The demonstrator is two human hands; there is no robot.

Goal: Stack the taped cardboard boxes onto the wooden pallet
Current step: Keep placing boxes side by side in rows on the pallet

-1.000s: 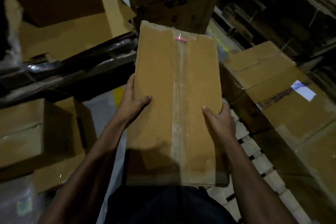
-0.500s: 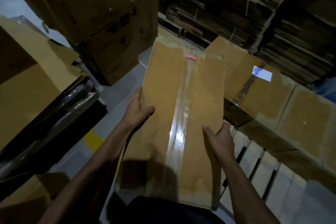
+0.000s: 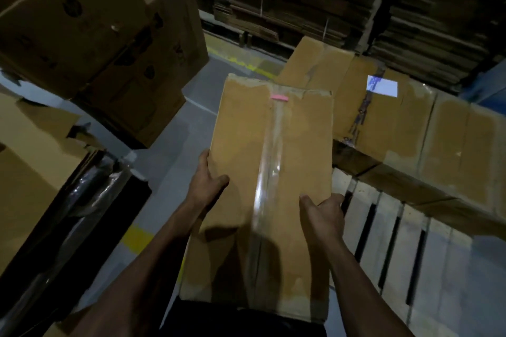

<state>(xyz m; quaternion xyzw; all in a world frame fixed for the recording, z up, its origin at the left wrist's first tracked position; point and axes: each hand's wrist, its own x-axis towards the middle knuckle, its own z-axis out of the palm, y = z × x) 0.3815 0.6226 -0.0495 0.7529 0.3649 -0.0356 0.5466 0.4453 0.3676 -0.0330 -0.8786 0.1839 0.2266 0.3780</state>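
I carry a long brown cardboard box (image 3: 241, 145) sealed with clear tape down its middle and a small pink mark at its far end. My left hand (image 3: 205, 180) grips its left side, thumb on top. My right hand (image 3: 323, 213) grips its right side, thumb on the top face. The box is in the air in front of me. The pale wooden pallet (image 3: 388, 241) lies at the lower right. A row of taped boxes (image 3: 451, 145) sits on its far part, one with a white label (image 3: 382, 85).
Large stacked cartons (image 3: 90, 27) stand at the upper left. A black plastic-wrapped bundle (image 3: 68, 213) and flat cardboard lie at the left. Stacks of flattened cardboard (image 3: 328, 0) fill the back. Grey floor (image 3: 169, 150) with yellow marks runs between.
My view has swung right, so the pallet and its row of boxes now fill more of the right side. The box has stayed in both hands and moved with me toward the pallet.
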